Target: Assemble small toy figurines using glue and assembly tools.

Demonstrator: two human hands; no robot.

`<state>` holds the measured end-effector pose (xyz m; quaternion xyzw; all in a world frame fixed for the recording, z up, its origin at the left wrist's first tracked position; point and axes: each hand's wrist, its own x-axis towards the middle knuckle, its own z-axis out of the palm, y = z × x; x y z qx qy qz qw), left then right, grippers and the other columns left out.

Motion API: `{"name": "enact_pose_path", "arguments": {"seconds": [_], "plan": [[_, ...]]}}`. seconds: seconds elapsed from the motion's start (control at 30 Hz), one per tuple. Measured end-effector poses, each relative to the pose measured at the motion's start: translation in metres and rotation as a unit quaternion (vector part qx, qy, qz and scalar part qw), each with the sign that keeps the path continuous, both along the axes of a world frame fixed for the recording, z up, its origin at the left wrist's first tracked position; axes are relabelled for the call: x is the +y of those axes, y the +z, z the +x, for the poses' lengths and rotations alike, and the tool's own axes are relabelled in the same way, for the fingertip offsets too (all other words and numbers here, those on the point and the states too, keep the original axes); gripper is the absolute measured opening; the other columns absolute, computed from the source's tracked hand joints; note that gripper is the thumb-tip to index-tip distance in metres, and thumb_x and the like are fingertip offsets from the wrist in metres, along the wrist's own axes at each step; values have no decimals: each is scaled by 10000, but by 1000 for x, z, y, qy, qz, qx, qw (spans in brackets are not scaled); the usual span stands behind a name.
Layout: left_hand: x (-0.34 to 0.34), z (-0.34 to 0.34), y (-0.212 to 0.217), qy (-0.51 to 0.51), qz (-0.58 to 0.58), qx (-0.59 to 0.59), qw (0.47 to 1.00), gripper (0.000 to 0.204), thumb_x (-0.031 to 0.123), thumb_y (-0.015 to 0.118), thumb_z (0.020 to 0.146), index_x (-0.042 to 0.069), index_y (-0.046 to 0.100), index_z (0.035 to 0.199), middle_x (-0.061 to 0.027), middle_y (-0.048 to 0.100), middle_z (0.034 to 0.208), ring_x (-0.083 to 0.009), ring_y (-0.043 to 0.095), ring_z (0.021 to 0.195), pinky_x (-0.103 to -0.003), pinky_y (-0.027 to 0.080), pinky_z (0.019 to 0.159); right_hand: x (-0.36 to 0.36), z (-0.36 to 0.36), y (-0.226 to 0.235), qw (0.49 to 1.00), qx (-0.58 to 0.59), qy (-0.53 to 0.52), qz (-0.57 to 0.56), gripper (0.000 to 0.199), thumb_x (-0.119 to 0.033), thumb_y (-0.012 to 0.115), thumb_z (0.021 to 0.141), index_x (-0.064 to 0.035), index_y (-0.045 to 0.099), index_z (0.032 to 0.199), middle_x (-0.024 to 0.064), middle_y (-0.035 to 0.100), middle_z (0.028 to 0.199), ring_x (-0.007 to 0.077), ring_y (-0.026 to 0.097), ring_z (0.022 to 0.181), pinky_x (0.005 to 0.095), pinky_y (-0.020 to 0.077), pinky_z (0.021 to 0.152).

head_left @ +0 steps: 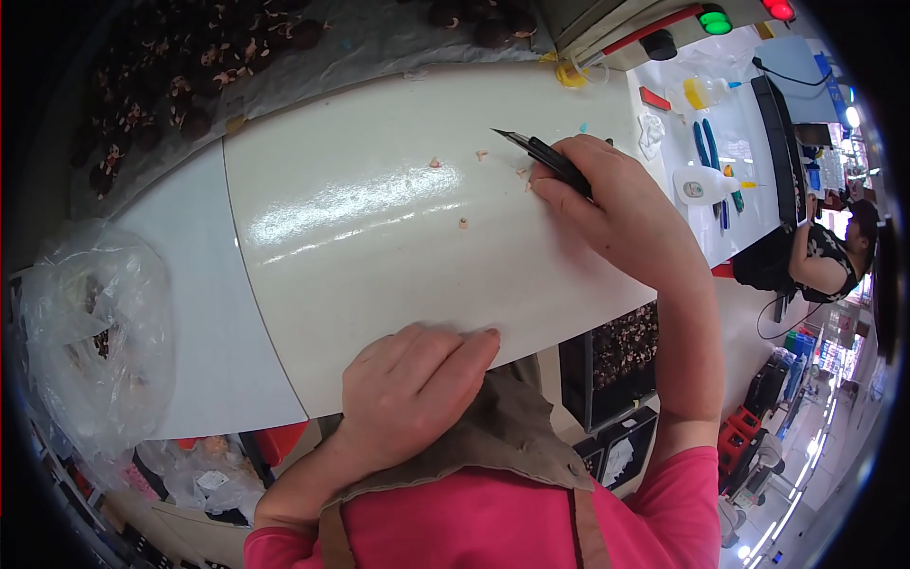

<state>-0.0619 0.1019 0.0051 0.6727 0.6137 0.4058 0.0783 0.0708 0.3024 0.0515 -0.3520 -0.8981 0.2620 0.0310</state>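
Note:
My right hand grips a slim black craft knife, its pointed dark blade aimed to the far left above the white work surface. Several small pinkish pieces lie below and beside the blade, among them a round one and a paler scrap. At the near edge of the surface rests my left hand. Its fingers are curled in, and whatever they may hold is hidden.
Many dark round parts with pinkish bits cover a grey sheet at the far left. A clear plastic bag lies at left. Bottles and blue-handled pliers are at right. Below the edge sits a black tray. Another person sits far right.

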Motion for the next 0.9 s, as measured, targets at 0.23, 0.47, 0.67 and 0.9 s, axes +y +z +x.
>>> {"name": "enact_pose_path", "arguments": {"seconds": [0.23,0.47,0.67,0.9], "plan": [[-3,0,3,-7,-5,-2,1000,276,32,684,640,89,631,905,6,504,722,-128,535,599,-251,432,487,-1,-2,7,1000,-31,-4,-3,247,-207,562,881,34,561,935,203,546,822,357,522,761,391,415,694],[-6,-2,4,-6,-8,5,1000,272,35,685,650,95,626,909,8,502,723,-128,531,591,-252,432,485,-6,-4,6,999,-36,-7,13,243,-206,542,896,33,537,934,210,539,834,366,521,779,403,411,702],[-6,-2,2,-6,-2,4,1000,265,38,683,653,97,617,903,9,496,716,-127,527,583,-253,429,481,-8,-3,5,1000,-25,-16,12,245,-209,532,906,34,527,934,206,533,830,357,513,763,395,408,699],[-6,-2,4,-8,-11,4,1000,268,40,679,648,98,617,902,8,492,715,-127,523,575,-252,424,475,-6,-2,4,999,31,-33,30,240,-190,559,892,34,548,976,176,558,835,314,530,740,357,430,696]]}}
